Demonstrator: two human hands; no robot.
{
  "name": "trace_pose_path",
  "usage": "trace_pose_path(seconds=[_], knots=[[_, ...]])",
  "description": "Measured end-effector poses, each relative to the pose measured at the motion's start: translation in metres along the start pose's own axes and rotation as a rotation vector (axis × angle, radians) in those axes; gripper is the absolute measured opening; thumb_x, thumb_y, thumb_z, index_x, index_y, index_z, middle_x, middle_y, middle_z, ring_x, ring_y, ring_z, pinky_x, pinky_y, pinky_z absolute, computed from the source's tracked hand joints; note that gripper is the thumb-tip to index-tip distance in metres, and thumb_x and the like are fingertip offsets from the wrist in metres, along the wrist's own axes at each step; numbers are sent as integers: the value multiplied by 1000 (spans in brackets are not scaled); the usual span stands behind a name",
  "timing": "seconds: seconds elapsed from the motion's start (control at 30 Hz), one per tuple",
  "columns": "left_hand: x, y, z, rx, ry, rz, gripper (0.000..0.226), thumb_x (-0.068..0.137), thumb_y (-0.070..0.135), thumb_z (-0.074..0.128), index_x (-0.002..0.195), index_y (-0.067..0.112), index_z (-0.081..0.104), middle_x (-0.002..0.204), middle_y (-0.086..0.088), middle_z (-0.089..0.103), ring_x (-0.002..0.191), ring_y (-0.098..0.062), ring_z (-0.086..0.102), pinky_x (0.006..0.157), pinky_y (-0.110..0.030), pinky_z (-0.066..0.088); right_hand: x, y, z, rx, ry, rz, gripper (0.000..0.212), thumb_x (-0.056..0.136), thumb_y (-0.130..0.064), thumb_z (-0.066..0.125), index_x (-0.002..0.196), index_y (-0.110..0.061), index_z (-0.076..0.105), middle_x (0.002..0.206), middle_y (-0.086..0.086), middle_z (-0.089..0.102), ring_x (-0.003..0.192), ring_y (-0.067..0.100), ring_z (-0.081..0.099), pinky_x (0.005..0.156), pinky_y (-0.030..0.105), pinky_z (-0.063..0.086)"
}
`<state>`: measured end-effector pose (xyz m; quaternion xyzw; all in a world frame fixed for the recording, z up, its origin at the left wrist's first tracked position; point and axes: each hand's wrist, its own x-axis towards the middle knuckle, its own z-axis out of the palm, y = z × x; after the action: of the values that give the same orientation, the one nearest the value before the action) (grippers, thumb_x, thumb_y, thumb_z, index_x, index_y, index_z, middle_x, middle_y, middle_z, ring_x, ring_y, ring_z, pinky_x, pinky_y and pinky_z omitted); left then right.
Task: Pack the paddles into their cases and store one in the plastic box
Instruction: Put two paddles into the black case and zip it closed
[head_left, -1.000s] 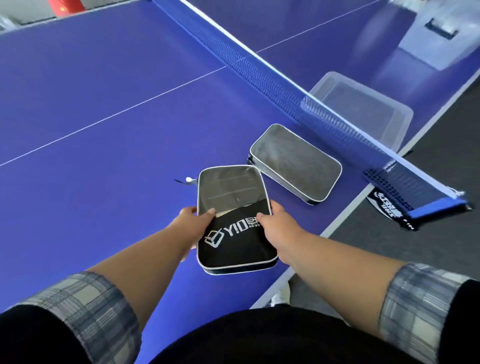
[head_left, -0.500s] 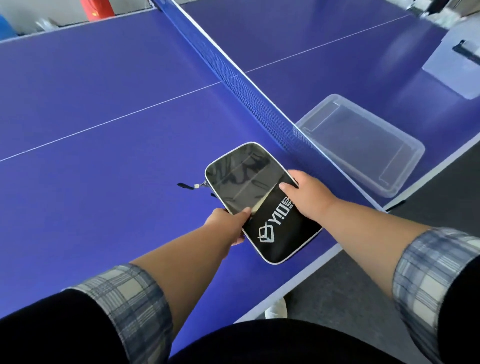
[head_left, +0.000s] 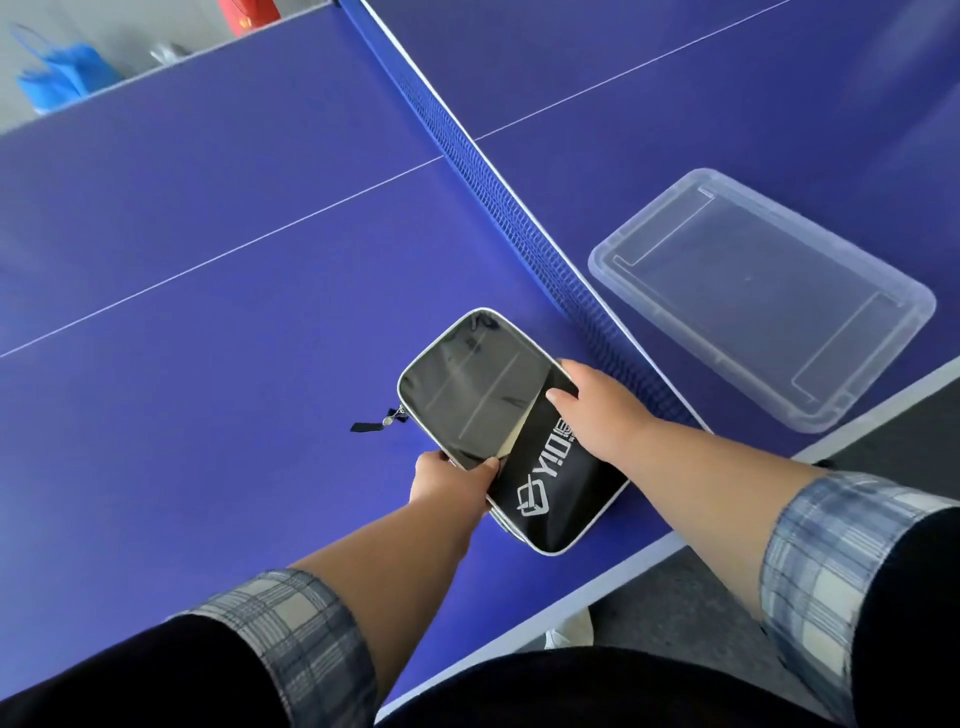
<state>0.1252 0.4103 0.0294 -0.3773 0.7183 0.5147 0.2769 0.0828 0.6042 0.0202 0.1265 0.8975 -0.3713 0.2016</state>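
A black and grey zipped paddle case with white lettering is held just above the blue table, close to the net. My left hand grips its near left edge, thumb on top. My right hand holds its right side, fingers over the top face. A clear plastic box sits empty on the far side of the net, to the right of the case. The second case is hidden or out of view.
The blue net runs diagonally between the case and the box. The table's near edge borders dark floor on the right. A blue bag and a red object stand beyond the table's far end.
Both hands have carried the case up and to the right toward the net, turning it diagonal. The second grey case, seen one second ago, has dropped out of view.
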Motion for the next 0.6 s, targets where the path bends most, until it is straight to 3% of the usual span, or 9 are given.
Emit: trace_pose_path(seconds=[0.1,0.17,0.23,0.33,0.4,0.5,0.53,0.6], knots=[[-5,2,-5,19,-1,-19,50,80,33,73,119,23,44,105,-5,70,83,-24,74,62,-32,54,-5,-1,6,2,21,5,58,99,-39,50,152,-20,33,154,5,41,141,26,38,112,40,33],[-5,2,-5,17,27,0,56,79,28,75,123,11,46,115,-14,65,97,-33,68,74,-42,56,-7,-2,2,37,73,16,62,99,-37,53,154,-18,31,156,5,38,143,24,36,113,39,31],[-8,8,-8,10,145,3,58,78,34,73,123,16,41,119,-9,57,103,-35,60,84,-47,52,-13,-3,-4,98,223,25,63,97,-36,55,153,-17,33,155,7,40,142,24,37,113,39,32],[-1,31,-19,221,314,369,52,80,43,64,120,24,37,121,2,46,109,-28,52,89,-47,49,-41,1,-1,226,575,89,64,95,-34,58,151,-15,34,154,10,38,142,25,34,116,42,31],[17,55,-29,386,347,637,56,80,49,63,124,25,39,122,4,42,119,-25,42,91,-41,41,-69,6,18,328,673,214,68,94,-35,59,152,-16,29,156,9,33,144,24,29,117,43,29],[59,92,-38,664,191,686,73,79,62,62,138,27,37,137,-3,39,127,-30,39,96,-48,46,-107,10,58,643,557,515,79,90,-41,64,154,-23,21,156,6,31,139,23,36,112,42,35],[72,100,-39,719,99,626,73,77,66,60,137,29,39,135,-2,42,120,-32,47,85,-49,53,-114,9,70,779,487,620,80,89,-44,65,154,-24,22,151,5,39,131,22,44,107,38,38],[92,107,-42,744,-66,526,59,72,70,60,116,33,53,115,0,59,92,-29,63,60,-44,59,-118,5,92,1018,347,787,70,87,-52,65,145,-23,37,128,1,57,109,19,58,98,34,46]])
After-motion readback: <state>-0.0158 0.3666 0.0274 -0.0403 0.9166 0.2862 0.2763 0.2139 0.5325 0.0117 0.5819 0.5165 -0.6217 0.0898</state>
